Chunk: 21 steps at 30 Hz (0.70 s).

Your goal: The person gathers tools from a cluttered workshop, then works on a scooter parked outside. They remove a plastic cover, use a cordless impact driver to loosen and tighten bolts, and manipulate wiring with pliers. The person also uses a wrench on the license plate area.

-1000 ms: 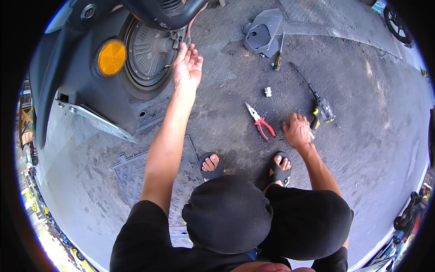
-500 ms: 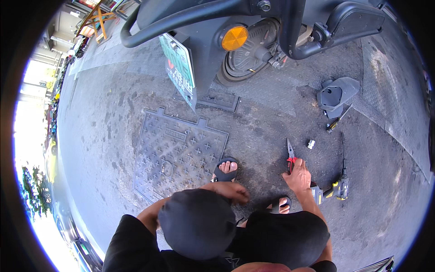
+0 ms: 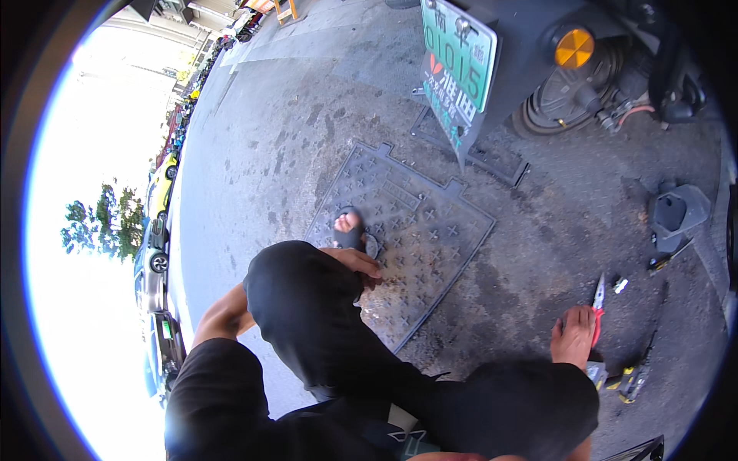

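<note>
My right hand (image 3: 573, 336) is low over the pavement, back upward and fingers stretched forward. Beside its right edge are long-nose pliers (image 3: 598, 315) with red handles, jaws pointing away from me; the fingers are not wrapped round them. Just past the jaws lies a small whitish piece (image 3: 620, 286). My left hand (image 3: 357, 263) hangs loosely in front of my left knee, its fingers slightly apart and holding nothing. Below it, my sandalled left foot (image 3: 350, 229) stands at the left part of a metal manhole cover (image 3: 430, 257).
A vehicle's rear end with a green-white plate (image 3: 461, 65), round orange reflector (image 3: 574, 48) and wheel (image 3: 573, 92) overhangs the ground ahead. At right lie a grey plastic housing (image 3: 680, 211), a screwdriver (image 3: 663, 263) and a yellow-black power tool (image 3: 630, 382). Parked cars (image 3: 157, 257) line the left.
My view has turned left. My left foot has shifted from the cover's right side to its left part. My right hand has moved off the pliers' handles to their left.
</note>
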### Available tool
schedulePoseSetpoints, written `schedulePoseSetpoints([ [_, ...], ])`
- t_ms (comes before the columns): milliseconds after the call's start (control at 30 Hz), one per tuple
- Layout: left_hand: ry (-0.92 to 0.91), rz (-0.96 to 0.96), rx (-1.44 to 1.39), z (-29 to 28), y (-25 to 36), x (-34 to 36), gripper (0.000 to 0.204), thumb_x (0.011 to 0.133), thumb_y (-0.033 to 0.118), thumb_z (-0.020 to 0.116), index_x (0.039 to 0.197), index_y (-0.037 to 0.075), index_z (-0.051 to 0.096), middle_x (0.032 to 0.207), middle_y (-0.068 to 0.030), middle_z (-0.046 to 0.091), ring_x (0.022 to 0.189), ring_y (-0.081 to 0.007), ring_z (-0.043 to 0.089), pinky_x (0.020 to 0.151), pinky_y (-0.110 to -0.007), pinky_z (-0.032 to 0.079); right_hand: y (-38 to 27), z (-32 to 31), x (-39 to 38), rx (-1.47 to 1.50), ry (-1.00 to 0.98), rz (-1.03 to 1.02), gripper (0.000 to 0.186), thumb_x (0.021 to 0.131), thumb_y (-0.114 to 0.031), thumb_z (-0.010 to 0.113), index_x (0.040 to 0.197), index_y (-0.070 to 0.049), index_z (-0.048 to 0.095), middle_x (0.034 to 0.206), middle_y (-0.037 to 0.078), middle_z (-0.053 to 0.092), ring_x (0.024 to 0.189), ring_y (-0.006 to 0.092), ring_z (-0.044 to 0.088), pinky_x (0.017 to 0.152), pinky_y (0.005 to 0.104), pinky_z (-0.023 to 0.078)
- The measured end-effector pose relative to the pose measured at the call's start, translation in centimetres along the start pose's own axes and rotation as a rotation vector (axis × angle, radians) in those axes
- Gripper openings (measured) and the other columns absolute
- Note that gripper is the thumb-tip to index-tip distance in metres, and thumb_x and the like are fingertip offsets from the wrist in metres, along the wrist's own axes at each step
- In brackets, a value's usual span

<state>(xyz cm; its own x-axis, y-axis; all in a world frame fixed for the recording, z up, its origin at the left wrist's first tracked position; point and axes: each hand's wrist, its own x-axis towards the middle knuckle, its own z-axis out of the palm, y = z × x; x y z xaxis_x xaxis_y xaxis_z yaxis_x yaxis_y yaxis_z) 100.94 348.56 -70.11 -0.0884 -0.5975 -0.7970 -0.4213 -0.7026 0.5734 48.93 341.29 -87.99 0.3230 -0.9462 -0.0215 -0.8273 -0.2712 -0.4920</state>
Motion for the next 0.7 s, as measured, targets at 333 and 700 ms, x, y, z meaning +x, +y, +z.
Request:
schedulePoseSetpoints([
  [333, -0.155, 0.445, 0.617, -10.9, -5.2, 17.7, 0.025, 0.096, 0.025, 0.076, 0.108, 0.004, 0.07, 0.095, -0.0142, 0.077, 0.088, -0.0304, 0.077, 0.081, -0.041, 0.059, -19.9, -1.9, 19.2, 0.129, -0.586, -0.297, 0.023, 0.094, -0.014, 0.07, 0.111, 0.001, 0.065, 0.109, 0.022, 0.069, 0.109, 0.0435, 0.066, 0.097, 0.0515, 0.053],
  [700, 0.712, 0.765, 1.316, -38.7, 10.0, 46.3, 0.066, 0.088, 0.006, 0.068, 0.15, 0.0, 0.046, 0.149, -0.0236, 0.055, 0.136, -0.0454, 0.056, 0.109, -0.051, 0.053, -22.7, 1.8, 18.6, -0.346, -0.663, 0.294, 0.033, 0.095, -0.02, 0.071, 0.12, 0.0, 0.066, 0.111, 0.024, 0.073, 0.109, 0.0392, 0.072, 0.096, 0.0501, 0.056],
])
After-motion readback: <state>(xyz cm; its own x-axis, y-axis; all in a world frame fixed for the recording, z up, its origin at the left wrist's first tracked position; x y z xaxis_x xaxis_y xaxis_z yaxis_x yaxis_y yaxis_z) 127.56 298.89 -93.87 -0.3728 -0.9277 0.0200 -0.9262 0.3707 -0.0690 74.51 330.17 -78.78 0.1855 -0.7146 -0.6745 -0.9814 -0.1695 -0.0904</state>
